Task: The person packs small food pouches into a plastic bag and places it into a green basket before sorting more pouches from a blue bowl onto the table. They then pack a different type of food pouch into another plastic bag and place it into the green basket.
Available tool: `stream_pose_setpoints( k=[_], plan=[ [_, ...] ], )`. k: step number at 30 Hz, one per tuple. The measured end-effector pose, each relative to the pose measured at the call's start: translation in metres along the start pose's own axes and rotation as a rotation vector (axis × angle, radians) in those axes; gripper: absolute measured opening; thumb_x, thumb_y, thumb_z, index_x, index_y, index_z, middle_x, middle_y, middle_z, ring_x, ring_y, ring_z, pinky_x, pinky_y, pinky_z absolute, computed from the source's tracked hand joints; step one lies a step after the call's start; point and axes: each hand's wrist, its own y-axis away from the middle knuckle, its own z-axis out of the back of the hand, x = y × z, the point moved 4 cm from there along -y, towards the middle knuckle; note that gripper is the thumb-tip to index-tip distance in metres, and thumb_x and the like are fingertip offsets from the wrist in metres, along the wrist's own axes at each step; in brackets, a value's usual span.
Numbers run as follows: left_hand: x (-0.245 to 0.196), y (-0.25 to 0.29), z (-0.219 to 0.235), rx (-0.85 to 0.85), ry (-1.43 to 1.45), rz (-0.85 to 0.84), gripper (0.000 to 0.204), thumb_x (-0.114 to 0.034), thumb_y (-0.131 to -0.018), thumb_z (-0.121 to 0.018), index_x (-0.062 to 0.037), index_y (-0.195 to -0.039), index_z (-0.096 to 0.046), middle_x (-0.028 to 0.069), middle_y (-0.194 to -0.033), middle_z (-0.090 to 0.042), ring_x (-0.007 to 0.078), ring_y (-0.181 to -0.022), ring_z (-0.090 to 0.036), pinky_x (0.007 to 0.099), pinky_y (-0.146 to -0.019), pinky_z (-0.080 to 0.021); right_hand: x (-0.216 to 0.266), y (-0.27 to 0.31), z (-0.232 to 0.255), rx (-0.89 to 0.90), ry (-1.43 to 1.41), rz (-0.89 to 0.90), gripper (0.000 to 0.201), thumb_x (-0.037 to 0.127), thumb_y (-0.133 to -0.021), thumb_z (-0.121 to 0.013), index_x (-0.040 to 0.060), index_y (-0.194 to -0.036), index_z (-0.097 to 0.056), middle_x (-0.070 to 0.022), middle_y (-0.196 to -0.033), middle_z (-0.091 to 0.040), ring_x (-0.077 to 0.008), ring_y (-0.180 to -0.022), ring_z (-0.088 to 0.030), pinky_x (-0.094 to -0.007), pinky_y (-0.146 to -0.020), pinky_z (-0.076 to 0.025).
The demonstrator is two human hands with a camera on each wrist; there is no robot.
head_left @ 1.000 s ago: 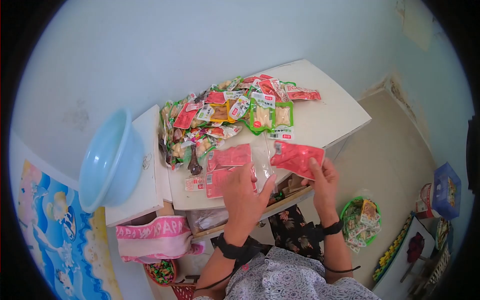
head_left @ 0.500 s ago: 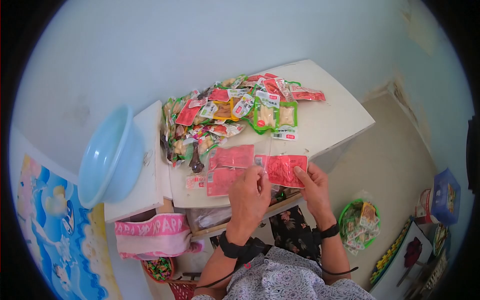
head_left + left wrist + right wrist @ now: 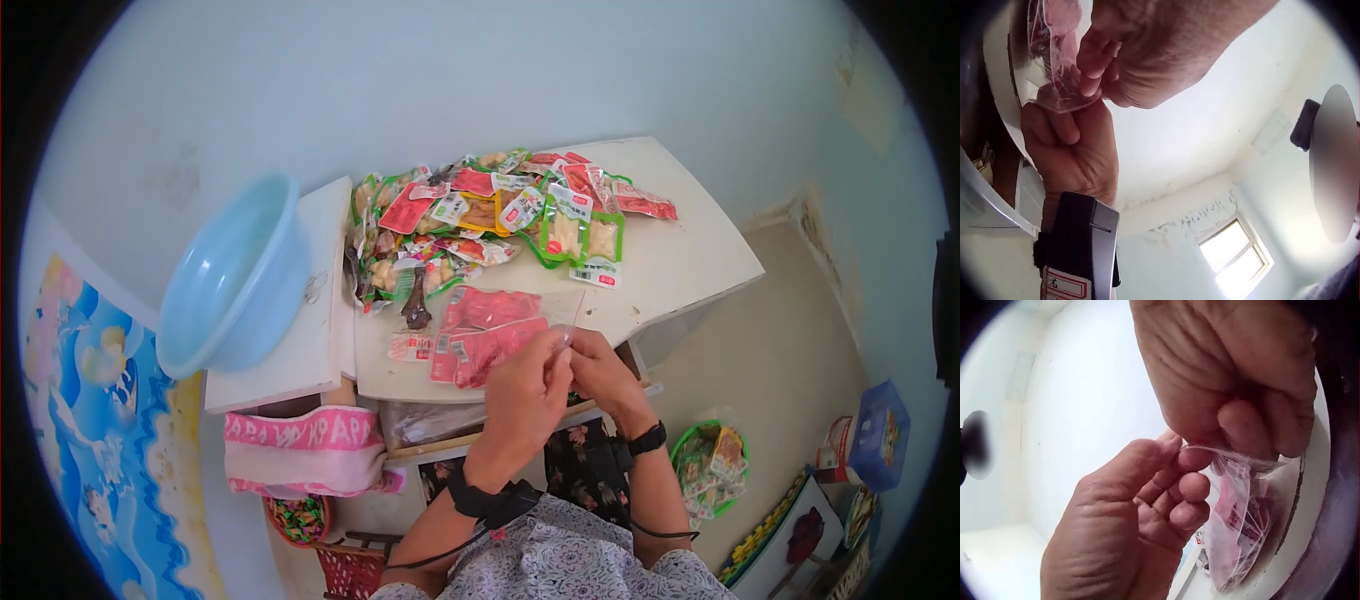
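Note:
A clear plastic bag (image 3: pixel 562 305) lies at the front edge of the white table, with red snack packets (image 3: pixel 490 345) inside it. My left hand (image 3: pixel 525 385) pinches the bag at its right-hand end. Close against it, my right hand (image 3: pixel 605 375) pinches the same end, its fingertips partly hidden behind the left hand in the head view. In both wrist views the thin plastic (image 3: pixel 1066 97) runs gathered from the meeting fingertips, with red showing through its film (image 3: pixel 1235 512).
Behind the bag is a heap of mixed snack packets (image 3: pixel 480 215), with a dark drumstick-shaped pack (image 3: pixel 416 305) at its front. A blue basin (image 3: pixel 235 280) leans at the left. A pink-and-white towel (image 3: pixel 300 455) hangs below. A green basket of packets (image 3: pixel 710 465) stands on the floor.
The red packet held in my right hand moved left to the bag's end and left that hand. Both hands have come together on the plastic. The head view has shifted slightly.

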Motion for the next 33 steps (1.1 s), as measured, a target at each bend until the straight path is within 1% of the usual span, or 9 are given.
stream_pose_setpoints(
  k=[1,4,7,10,13,22,25,29,33],
  plan=[
    [0.001,0.002,0.007,-0.009,0.015,0.035,0.022,-0.009,-0.096,-0.069,-0.0025,-0.116,-0.065,0.0105,-0.089,-0.072,0.0194,-0.076,-0.069,0.0321,-0.069,-0.054,0.001,-0.002,0.000,0.009,0.060,0.011,0.019,0.021,-0.101,-0.064,0.0041,-0.106,-0.070,0.0062,-0.077,-0.060,-0.0026,-0.063,-0.048,-0.0233,-0.052,-0.038],
    [0.016,0.006,0.045,-0.282,-0.330,-0.254,0.031,-0.011,-0.098,-0.066,0.0003,-0.127,-0.063,0.0158,-0.112,-0.069,0.0241,-0.100,-0.066,0.0351,-0.086,-0.052,0.006,0.002,0.002,-0.134,0.280,0.148,0.022,0.022,-0.099,-0.069,0.0019,-0.091,-0.070,0.0055,-0.070,-0.057,-0.0044,-0.061,-0.047,-0.0257,-0.053,-0.038],
    [0.053,0.020,0.074,-0.299,-0.359,-0.013,0.043,-0.014,-0.101,-0.064,0.0034,-0.139,-0.054,0.0209,-0.138,-0.057,0.0289,-0.125,-0.057,0.0389,-0.103,-0.047,-0.004,0.004,0.010,-0.196,0.394,0.125,0.030,0.023,-0.096,-0.073,-0.0002,-0.079,-0.067,0.0044,-0.064,-0.054,-0.0055,-0.061,-0.045,-0.0283,-0.053,-0.038],
    [0.089,0.031,0.074,-0.314,0.101,0.213,0.057,-0.014,-0.100,-0.064,0.0067,-0.148,-0.042,0.0262,-0.147,-0.049,0.0360,-0.135,-0.052,0.0440,-0.113,-0.042,-0.005,0.002,0.006,-0.212,0.509,0.115,0.033,0.023,-0.095,-0.073,-0.0023,-0.075,-0.065,0.0024,-0.061,-0.053,-0.0063,-0.061,-0.044,-0.0297,-0.054,-0.039],
    [0.091,0.036,0.060,-0.308,0.324,0.265,0.062,-0.015,-0.102,-0.062,0.0062,-0.153,-0.036,0.0266,-0.152,-0.045,0.0346,-0.141,-0.048,0.0432,-0.117,-0.038,-0.002,-0.004,-0.006,-0.206,0.585,0.217,0.033,0.023,-0.095,-0.073,-0.0034,-0.076,-0.066,-0.0014,-0.059,-0.052,-0.0070,-0.060,-0.044,-0.0306,-0.054,-0.040],
    [0.086,0.032,0.066,-0.188,0.021,0.197,0.065,-0.010,-0.097,-0.064,0.0036,-0.154,-0.037,0.0249,-0.146,-0.052,0.0351,-0.130,-0.056,0.0419,-0.111,-0.045,0.009,0.003,-0.016,-0.324,0.676,0.187,0.025,0.019,-0.095,-0.073,-0.0028,-0.084,-0.067,-0.0054,-0.063,-0.057,-0.0079,-0.059,-0.049,-0.0312,-0.055,-0.043],
    [0.074,0.022,0.080,-0.208,-0.128,0.125,0.061,-0.012,-0.096,-0.065,0.0039,-0.150,-0.042,0.0254,-0.141,-0.055,0.0364,-0.126,-0.058,0.0416,-0.107,-0.047,0.008,0.010,0.007,-0.375,0.555,0.295,0.021,0.020,-0.096,-0.069,-0.0003,-0.091,-0.068,-0.0121,-0.066,-0.063,-0.0191,-0.058,-0.060,-0.0334,-0.057,-0.046],
    [0.068,-0.027,0.102,-0.184,-0.316,0.031,0.046,-0.016,-0.095,-0.067,0.0034,-0.136,-0.057,0.0216,-0.144,-0.055,0.0351,-0.134,-0.053,0.0418,-0.110,-0.045,0.011,0.005,0.022,-0.514,0.303,0.370,0.017,0.012,-0.102,-0.063,-0.0007,-0.091,-0.065,-0.0019,-0.067,-0.062,-0.0053,-0.063,-0.056,-0.0258,-0.059,-0.044],
    [0.098,-0.091,0.101,-0.183,-0.624,-0.171,0.035,-0.014,-0.091,-0.068,0.0027,-0.123,-0.065,0.0223,-0.145,-0.054,0.0397,-0.139,-0.046,0.0450,-0.116,-0.038,0.000,-0.007,0.033,-0.573,0.399,0.372,0.015,0.012,-0.101,-0.062,-0.0003,-0.093,-0.064,-0.0044,-0.067,-0.062,-0.0087,-0.060,-0.056,-0.0268,-0.059,-0.045]
  ],
)
